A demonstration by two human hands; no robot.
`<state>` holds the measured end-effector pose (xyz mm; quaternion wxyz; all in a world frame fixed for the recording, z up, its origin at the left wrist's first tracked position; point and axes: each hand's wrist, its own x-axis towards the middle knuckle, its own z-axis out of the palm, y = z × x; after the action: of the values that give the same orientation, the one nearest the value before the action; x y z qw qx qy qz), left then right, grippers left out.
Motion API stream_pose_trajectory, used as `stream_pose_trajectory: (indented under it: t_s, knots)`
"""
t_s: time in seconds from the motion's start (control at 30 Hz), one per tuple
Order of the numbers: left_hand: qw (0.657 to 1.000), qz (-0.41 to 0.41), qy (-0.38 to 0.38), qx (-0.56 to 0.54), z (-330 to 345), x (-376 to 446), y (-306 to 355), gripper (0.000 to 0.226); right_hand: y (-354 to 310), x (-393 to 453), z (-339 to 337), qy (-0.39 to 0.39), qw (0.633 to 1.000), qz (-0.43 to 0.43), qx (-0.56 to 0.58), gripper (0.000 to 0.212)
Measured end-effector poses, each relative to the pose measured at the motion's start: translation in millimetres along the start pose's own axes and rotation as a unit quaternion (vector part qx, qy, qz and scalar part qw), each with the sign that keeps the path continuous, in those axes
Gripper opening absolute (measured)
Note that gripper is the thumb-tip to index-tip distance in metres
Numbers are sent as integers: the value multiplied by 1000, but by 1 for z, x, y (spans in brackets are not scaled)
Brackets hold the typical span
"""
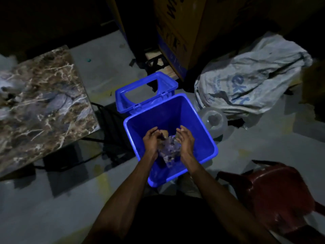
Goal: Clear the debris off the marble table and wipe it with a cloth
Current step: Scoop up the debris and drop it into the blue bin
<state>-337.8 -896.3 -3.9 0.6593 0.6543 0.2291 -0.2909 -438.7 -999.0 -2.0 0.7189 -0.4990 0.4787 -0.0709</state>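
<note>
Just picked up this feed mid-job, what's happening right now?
A person holds both hands, left hand and right hand, over an open blue bin, with crumpled clear debris between them, seemingly dropping it in. The bin's lid is flipped back. The marble table stands to the left; no cloth is in hand.

Grey sack [253,85] beside cardboard box [184,32] (red chair [274,196] nearer).
</note>
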Motion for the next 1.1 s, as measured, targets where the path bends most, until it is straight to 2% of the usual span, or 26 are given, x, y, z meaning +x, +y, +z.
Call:
stream_pose_trajectory:
  t_s: [0.07, 0.23, 0.43, 0.63, 0.73, 0.87, 0.93, 1.1]
  knots:
    - [1000, -6, 10, -11, 6, -11, -5, 26, 1, 11, -13, -16, 1000, -3, 18, 34]
    - [998, -7, 42, -41, 7, -34, -13, 32, -4, 18, -35, 10, 996, 2, 84, 22]
    - [995, 3, 38, -95, -24, -66, -23, 27, -5, 10, -38, -43, 998, -3, 36, 23]
    - [990, 21, 56, -130, -71, -92, -23, 29, 2, -26, 8, -136, 989, -35, -47, 26]
    - [990, 54, 63, -113, -102, -104, -20, 20, 10, -54, 44, -199, 973, -52, -102, 21]
    - [990, 121, 74, -20, -159, -117, -24, 18, 29, -85, 90, -270, 937, -110, -193, 16]
    - [986, 130, 102, 22, -191, -123, -29, 17, 43, -100, 110, -286, 918, -141, -236, 17]
    - [978, 129, 160, 44, -269, -139, -48, 19, 78, -143, 155, -322, 865, -207, -323, 17]
